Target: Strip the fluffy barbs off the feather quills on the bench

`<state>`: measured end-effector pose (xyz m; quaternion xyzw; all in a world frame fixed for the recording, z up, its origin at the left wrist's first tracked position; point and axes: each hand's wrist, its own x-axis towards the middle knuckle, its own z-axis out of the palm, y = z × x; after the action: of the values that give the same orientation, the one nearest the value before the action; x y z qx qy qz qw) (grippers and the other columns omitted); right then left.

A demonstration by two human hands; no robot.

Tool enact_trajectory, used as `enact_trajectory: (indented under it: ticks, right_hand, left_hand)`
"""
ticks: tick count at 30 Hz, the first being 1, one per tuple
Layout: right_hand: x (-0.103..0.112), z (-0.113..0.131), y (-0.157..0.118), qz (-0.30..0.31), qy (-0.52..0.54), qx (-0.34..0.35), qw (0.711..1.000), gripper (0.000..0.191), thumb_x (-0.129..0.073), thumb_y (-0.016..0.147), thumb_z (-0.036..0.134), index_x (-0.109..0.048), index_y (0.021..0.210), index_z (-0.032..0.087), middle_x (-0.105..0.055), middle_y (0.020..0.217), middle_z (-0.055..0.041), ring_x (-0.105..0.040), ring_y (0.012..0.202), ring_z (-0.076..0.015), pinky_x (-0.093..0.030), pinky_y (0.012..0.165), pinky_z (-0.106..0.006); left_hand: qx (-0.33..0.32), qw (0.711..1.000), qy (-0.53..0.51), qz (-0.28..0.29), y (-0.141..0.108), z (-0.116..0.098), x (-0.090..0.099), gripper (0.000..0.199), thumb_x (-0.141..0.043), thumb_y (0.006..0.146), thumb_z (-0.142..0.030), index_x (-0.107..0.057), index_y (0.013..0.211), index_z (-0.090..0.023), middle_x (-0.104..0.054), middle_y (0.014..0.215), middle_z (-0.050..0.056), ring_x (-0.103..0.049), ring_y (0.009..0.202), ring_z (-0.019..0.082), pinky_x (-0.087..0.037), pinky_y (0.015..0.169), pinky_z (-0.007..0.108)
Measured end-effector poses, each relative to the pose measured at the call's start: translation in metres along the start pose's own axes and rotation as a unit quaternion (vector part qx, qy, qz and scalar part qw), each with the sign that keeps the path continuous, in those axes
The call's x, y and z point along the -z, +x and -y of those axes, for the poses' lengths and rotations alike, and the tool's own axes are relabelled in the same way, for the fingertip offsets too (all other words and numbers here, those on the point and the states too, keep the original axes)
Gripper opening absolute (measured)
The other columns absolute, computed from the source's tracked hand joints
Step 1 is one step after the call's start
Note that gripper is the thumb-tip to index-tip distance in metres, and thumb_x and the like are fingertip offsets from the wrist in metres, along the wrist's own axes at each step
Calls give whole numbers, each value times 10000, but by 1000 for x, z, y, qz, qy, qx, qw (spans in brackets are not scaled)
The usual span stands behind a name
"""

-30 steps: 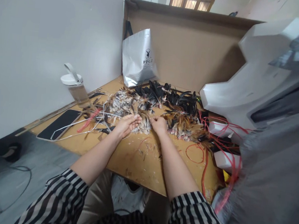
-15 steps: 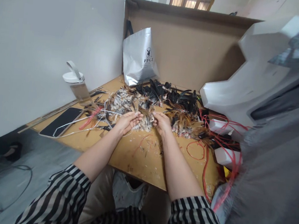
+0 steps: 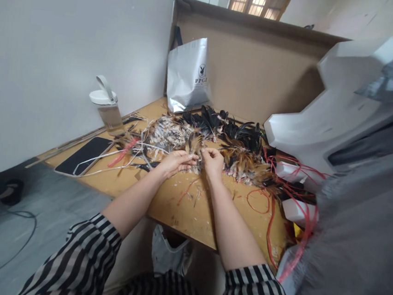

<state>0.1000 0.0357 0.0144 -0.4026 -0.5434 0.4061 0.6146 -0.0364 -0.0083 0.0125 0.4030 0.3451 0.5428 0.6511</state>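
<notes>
My left hand (image 3: 177, 163) is closed, its fingertips pinching a small tuft of brown feathers (image 3: 194, 143). Close beside it, my right hand (image 3: 213, 164) is pinched at the tuft's right edge, on feathers partly hidden by the fingers. Behind my hands lies a heap of pale, fluffy feathers (image 3: 170, 131). Glossy black feathers (image 3: 209, 120) lie farther back. To the right of my right hand is a pile of orange-brown feathers (image 3: 247, 164).
A phone (image 3: 84, 155) lies at left under white cord, near a lidded cup (image 3: 108, 109). A silver bag (image 3: 187, 77) leans against the cardboard (image 3: 259, 70). Red strings (image 3: 270, 229) and white boxes (image 3: 298, 210) are at right, beside grey plastic sheeting (image 3: 365, 228).
My hands have drawn closer together, the left one moving toward the right one with the feather tuft. The whole view has shifted slightly.
</notes>
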Motion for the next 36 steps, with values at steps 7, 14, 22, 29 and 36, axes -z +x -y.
enact_trajectory:
  ticks: [7, 14, 22, 29, 36]
  right_hand:
    - [-12, 12, -11, 44, 24, -45, 998, 253, -621, 619, 396, -549, 657, 156, -543, 551, 30, -441, 466, -77, -352, 463, -203]
    - [-2, 17, -4, 59, 160, -182, 969, 323, -635, 610, 467, -557, 720, 173, -549, 602, 35, -361, 389, -29, -232, 345, -173]
    - [3, 20, -8, 249, 209, -257, 910, 303, -656, 631, 420, -601, 781, 163, -570, 688, 8, -390, 435, -22, -232, 351, -142]
    - [0, 26, -13, 267, 237, -235, 904, 233, -712, 576, 302, -560, 684, 163, -574, 641, 15, -369, 441, -23, -232, 365, -137]
    - [2, 23, -9, 207, 229, -230, 923, 243, -715, 559, 310, -543, 630, 155, -519, 561, 38, -330, 412, -19, -193, 360, -150]
  left_hand:
    - [9, 1000, -2, -26, 3, 4, 2, 182, -690, 640, -211, -630, 744, -74, -642, 688, 77, -601, 620, 101, -465, 533, 165]
    - [-3, 992, -128, -21, 0, -6, 5, 85, -614, 702, -107, -623, 781, -77, -640, 750, 66, -564, 585, 53, -456, 533, 140]
    - [34, 982, -179, 46, -5, -9, 4, 112, -554, 740, -80, -612, 836, -78, -617, 754, 59, -544, 578, 39, -441, 523, 126]
    - [47, 981, -173, 69, -6, -8, 5, 74, -560, 742, -95, -604, 799, -80, -614, 728, 47, -557, 566, 43, -440, 521, 132]
    - [19, 996, -89, -16, 0, -5, 6, 96, -607, 712, -110, -621, 800, -75, -647, 706, 77, -617, 643, 109, -468, 547, 164]
